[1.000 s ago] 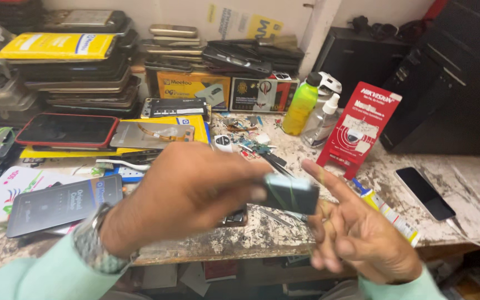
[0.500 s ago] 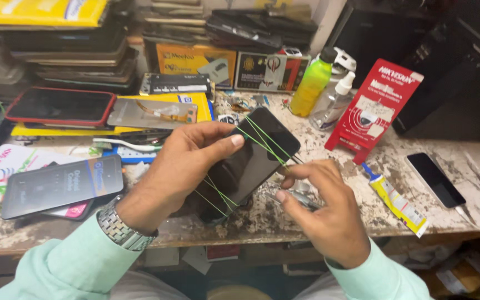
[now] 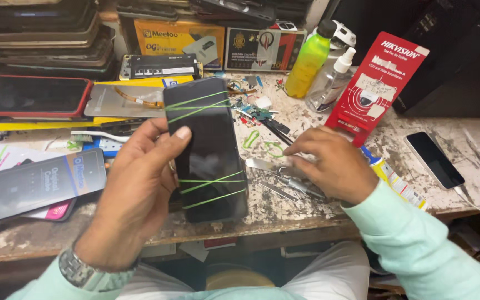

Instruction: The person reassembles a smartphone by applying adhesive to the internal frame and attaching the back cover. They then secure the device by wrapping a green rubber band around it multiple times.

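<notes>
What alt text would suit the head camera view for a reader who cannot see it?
The left hand holds up a dark smartphone bound with green rubber bands, while the right hand rests on metal tools on a cluttered, paint-worn workbench.

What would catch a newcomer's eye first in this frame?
The dark phone, bound by green rubber bands near its top and bottom, held upright at centre in the left hand. To its right, the right hand rests on metal tools on the stained bench. Behind that hand, a red card package leans beside a yellow-green bottle.
</notes>
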